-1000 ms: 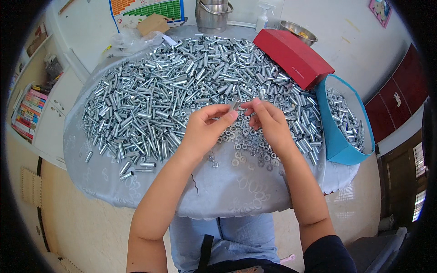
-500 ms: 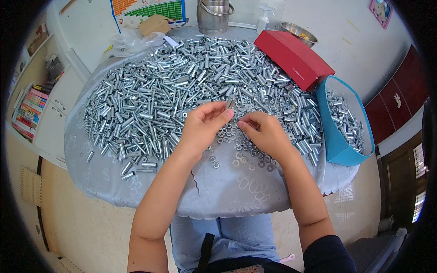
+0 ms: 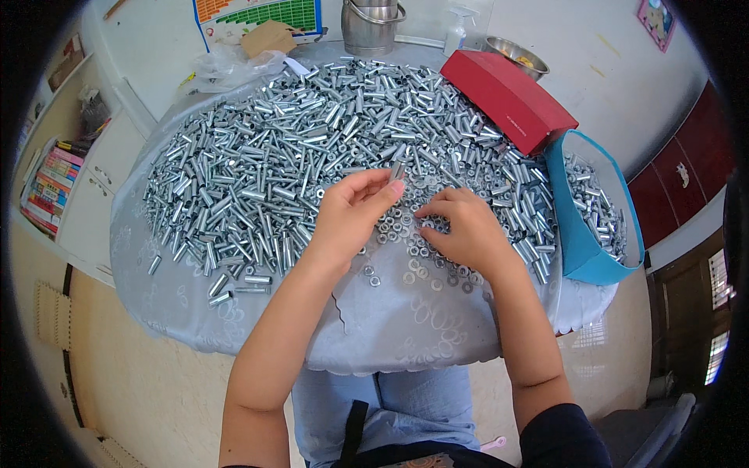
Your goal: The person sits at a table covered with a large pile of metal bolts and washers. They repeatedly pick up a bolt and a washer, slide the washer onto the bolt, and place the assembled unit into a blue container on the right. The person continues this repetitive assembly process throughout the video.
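Pinched between the thumb and fingers of my left hand [image 3: 355, 210] is a short silver metal sleeve [image 3: 397, 170], held upright above the heap. My right hand [image 3: 462, 228] hovers low over the loose hex nuts [image 3: 417, 247] at the heap's near edge, thumb and index finger apart and nothing visible between them. Flat washers [image 3: 415, 269] lie scattered just below that hand. Behind both hands spreads a large heap of metal sleeves and bolts [image 3: 289, 132].
The heap rests on a table with a grey patterned cloth [image 3: 390, 335]. A red box [image 3: 511, 101] and a blue bin [image 3: 597, 234] of metal parts stand at the right. Along the back are a metal pail [image 3: 370, 31], a spray bottle [image 3: 456, 35], a bowl [image 3: 538, 69] and a plastic bag [image 3: 234, 74].
My right hand has moved a little right and down from beside the sleeve, and its thumb and index finger have spread. The left hand keeps its hold on the sleeve.
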The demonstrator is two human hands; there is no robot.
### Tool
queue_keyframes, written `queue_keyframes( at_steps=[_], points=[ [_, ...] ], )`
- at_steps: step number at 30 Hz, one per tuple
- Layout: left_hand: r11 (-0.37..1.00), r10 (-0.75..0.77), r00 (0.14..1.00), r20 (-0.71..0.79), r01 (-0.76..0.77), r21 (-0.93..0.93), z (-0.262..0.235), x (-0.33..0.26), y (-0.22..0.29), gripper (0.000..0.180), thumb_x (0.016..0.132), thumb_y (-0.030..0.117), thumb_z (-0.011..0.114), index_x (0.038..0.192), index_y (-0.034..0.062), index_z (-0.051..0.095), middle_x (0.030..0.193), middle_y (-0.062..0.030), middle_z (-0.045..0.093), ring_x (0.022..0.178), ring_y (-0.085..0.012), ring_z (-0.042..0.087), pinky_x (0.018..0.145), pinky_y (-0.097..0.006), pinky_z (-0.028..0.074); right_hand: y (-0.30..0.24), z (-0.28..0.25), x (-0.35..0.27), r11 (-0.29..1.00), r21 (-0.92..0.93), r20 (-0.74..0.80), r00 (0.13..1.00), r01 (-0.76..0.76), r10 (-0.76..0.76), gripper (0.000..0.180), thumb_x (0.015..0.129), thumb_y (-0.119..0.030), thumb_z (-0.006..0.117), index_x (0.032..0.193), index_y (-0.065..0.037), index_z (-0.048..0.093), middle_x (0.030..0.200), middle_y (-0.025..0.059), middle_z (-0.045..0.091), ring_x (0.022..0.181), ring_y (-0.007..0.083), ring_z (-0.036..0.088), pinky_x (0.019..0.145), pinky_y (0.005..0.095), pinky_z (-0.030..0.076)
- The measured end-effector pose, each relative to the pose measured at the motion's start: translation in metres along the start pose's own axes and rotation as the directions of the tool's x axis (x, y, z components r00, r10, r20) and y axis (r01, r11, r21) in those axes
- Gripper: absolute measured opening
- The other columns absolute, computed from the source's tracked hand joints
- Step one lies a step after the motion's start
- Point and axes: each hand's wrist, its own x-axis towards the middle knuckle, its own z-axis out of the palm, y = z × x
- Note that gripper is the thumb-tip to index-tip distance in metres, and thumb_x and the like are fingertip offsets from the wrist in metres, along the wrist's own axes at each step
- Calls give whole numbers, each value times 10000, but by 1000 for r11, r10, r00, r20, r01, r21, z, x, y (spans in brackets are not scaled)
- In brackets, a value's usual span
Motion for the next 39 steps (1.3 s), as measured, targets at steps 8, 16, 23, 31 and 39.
queue_keyframes(
  at_steps=[8,16,23,31,39],
  points=[
    [1000,-11,1000,-6,11,7,1,0,4,309,813,154,637,1060,-22,574,944,-45,614,850,-87,558,748,-218,433,1,1,0,1000,10,40,999,8,-9,144,694,-99,628,826,-59,667,808,100,617,821,269,550,768,359,435],
    [1000,1,1000,7,-1,0,-1,-1,2,294,819,205,630,1051,28,599,901,5,610,796,-53,530,694,-215,414,-8,-5,5,933,335,5,991,-128,134,159,732,-62,604,883,-28,645,813,104,646,761,232,610,710,318,479],
    [997,-48,998,36,50,-61,0,-2,3,339,809,161,646,1086,-17,565,977,-55,611,867,-98,554,766,-228,427,-16,4,6,598,739,184,947,-310,263,198,766,-49,617,946,34,608,805,94,647,721,122,611,666,250,488],
    [965,-161,982,93,177,-194,-3,2,0,310,831,225,625,1076,41,581,950,-13,598,851,-98,539,728,-254,412,-25,7,10,221,870,379,884,-441,273,311,784,-62,611,1046,83,525,880,134,632,818,197,638,699,263,514],
    [965,-127,981,146,156,-210,-2,2,-1,347,812,226,651,1082,16,588,989,-38,609,878,-103,557,769,-241,441,-28,1,13,-43,896,430,837,-443,337,297,830,-77,574,1056,107,513,969,167,603,877,223,629,775,285,524]
  ],
)
